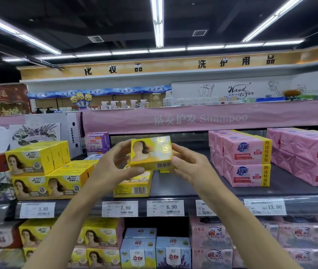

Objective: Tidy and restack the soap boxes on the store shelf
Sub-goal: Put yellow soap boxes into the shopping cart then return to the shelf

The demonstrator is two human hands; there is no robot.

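- Got one yellow soap box (151, 152) held up above the shelf (193, 183).
- My left hand (113, 166) and right hand (188, 164) both grip its ends, fingers curled round.

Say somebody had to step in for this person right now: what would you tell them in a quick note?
Hands: left hand and right hand each grip an end of one yellow soap box, held in the air above the shelf.
Done: a two-layer yellow stack stands at the left.
Left: the held box is not yet placed; another yellow box below it shows its barcode side and probably needs straightening.
The pink packs on the right look orderly.
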